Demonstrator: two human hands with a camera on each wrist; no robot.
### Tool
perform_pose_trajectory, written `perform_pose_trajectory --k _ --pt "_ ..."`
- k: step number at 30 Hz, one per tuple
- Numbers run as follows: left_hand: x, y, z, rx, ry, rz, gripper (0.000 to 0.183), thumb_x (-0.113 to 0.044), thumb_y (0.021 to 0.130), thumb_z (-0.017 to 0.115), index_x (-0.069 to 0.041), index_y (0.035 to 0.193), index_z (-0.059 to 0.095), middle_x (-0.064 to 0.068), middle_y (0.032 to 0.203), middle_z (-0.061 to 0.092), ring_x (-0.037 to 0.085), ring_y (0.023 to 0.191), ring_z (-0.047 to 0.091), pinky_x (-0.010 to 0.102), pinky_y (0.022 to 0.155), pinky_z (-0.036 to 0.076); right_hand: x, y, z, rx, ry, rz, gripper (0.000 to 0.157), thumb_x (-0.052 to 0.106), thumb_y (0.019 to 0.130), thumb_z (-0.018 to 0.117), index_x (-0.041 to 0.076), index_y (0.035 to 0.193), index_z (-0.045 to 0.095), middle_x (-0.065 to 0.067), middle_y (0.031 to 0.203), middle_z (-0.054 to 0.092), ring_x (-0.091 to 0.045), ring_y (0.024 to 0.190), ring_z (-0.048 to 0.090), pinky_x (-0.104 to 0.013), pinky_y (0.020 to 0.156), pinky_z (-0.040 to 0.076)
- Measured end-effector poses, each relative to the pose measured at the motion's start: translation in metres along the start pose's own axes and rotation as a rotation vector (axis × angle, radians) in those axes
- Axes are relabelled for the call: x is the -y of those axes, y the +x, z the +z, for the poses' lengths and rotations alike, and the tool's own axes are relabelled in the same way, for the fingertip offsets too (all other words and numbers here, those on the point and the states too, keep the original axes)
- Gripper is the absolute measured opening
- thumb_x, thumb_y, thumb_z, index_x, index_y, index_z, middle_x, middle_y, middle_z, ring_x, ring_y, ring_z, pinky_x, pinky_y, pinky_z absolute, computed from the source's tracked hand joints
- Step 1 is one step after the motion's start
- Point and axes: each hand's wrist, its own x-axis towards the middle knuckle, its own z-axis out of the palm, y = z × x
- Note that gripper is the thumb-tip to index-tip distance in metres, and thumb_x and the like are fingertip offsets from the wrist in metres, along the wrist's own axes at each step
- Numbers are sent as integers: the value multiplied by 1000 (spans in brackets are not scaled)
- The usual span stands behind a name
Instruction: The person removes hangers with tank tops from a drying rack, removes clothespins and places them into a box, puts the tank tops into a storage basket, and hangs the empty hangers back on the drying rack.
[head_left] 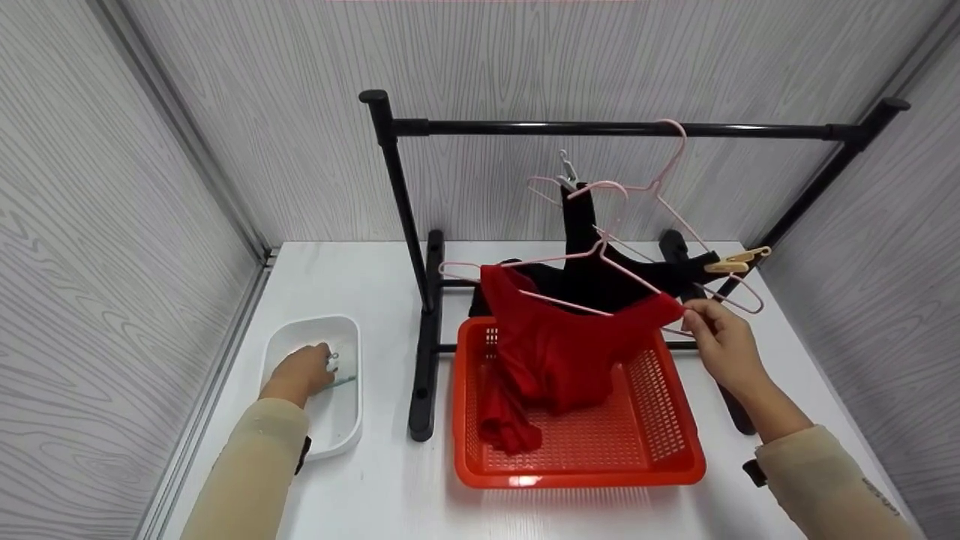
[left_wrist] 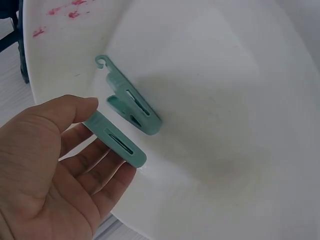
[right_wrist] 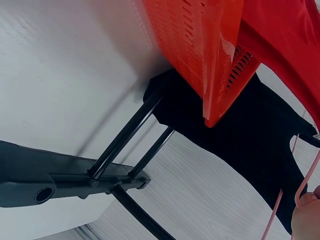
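Observation:
Inside a white bin (head_left: 337, 431), my left hand (head_left: 296, 373) pinches a teal clothespin (left_wrist: 117, 141) between thumb and fingers. A second teal clothespin (left_wrist: 134, 104) with a small hook lies beside it on the bin's floor. With thumb and fingertips, my right hand (head_left: 726, 346) grips the right corner of a red garment (head_left: 559, 367) at the end of a pink hanger (head_left: 602, 246). The garment is draped on that hanger, its lower part hanging into the red-orange basket (head_left: 581, 480). In the right wrist view only a bit of the right hand shows at the edge.
A black rack (head_left: 525, 128) stands behind the basket. From its bar hangs another pink hanger (head_left: 679, 217) bearing a black garment (head_left: 581, 225), clipped by a grey clothespin (head_left: 568, 176) and a yellow clothespin (head_left: 739, 261). Patterned walls enclose the white table (head_left: 390, 487).

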Motion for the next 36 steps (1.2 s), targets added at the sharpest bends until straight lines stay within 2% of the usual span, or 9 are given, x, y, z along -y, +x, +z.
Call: perform_pose_trajectory --k 6,16,30,36 --pt "4 2 6 9 16 -9 44 -11 93 64 9 130 54 29 118 62 46 113 59 58 99 45 1 -1 0 4 4 19 7 -9 95 58 -11 97 65 -19 77 61 -3 61 46 -13 54 37" --pt "5 0 11 34 58 -21 50 -11 94 63 13 136 48 32 123 59 48 115 57 59 101 44 4 -2 0 9 6 29 7 -10 96 57 -11 96 64 -18 77 61 -4 61 44 -14 53 36" --pt "5 0 8 31 105 -16 39 -8 93 61 14 125 55 32 115 60 46 105 60 58 97 47 3 -1 -1 -10 2 7 7 -10 95 58 -12 95 64 -21 76 62 -2 61 45 -13 54 36" --pt "6 0 7 52 110 -8 42 -8 95 59 15 130 52 36 124 56 50 114 56 59 101 43 2 -2 -1 -13 6 3 6 -10 95 59 -12 94 65 -20 75 61 -2 61 45 -13 54 36"
